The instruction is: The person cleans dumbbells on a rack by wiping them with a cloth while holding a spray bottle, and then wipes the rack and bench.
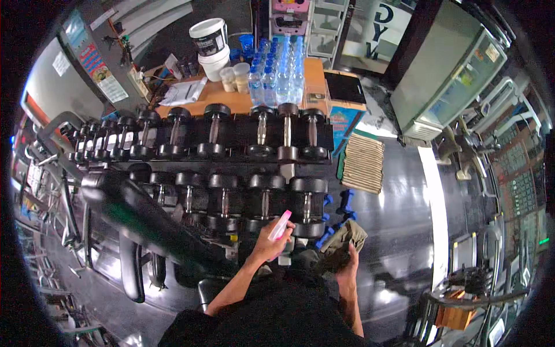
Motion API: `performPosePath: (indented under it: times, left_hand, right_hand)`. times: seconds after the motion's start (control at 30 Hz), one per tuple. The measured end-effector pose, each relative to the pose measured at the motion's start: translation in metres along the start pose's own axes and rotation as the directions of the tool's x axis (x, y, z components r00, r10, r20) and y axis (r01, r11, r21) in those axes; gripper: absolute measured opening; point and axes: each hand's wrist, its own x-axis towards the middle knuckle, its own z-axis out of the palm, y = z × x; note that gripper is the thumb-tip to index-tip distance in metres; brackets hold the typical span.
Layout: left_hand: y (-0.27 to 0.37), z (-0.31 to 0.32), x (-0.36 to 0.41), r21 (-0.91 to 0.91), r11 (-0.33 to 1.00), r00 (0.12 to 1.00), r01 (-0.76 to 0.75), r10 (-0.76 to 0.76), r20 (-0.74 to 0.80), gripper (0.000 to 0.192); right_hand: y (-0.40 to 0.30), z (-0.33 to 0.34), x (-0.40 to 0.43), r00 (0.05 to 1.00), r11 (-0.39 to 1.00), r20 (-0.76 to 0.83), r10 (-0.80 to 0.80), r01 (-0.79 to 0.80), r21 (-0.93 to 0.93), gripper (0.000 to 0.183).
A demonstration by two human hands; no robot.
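My left hand point(272, 243) is closed around a spray bottle point(280, 225) with a pink and white top, in front of the lower row of dumbbells. In my right hand point(349, 262) is a crumpled olive-grey cloth point(347, 240), held just right of the rack's lower end. Black dumbbells with metal handles stand in two rows; a lower-row dumbbell point(307, 206) is close to both hands, and an upper-row dumbbell point(287, 130) stands farther off. Small blue dumbbells point(346, 201) lie on the floor by the cloth.
A padded black bench point(143, 217) stands at the left. Behind the rack, a wooden desk point(314, 71) bears water bottles point(284, 73), papers and white buckets point(212, 56). A ribbed mat point(363, 162) lies on the dark floor; a glass-door fridge point(446, 82) stands at the back right.
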Motion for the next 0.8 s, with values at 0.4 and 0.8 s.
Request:
performPosePath:
  times: [0.4,0.8]
  left_hand:
    - [0.027,0.037,0.241,0.103,0.993,0.979,0.061,-0.039,-0.198,0.022]
    - [0.018,0.047,0.392,0.303,0.933,0.973,0.195,-0.146,-0.177,0.026]
  right_hand:
    - [-0.078,0.039,0.158,0.999,0.982,-0.018,-0.049,0.045,-0.182,0.042]
    - [-0.136,0.073,0.232,0.994,0.964,0.06,-0.094,0.105,-0.245,0.044]
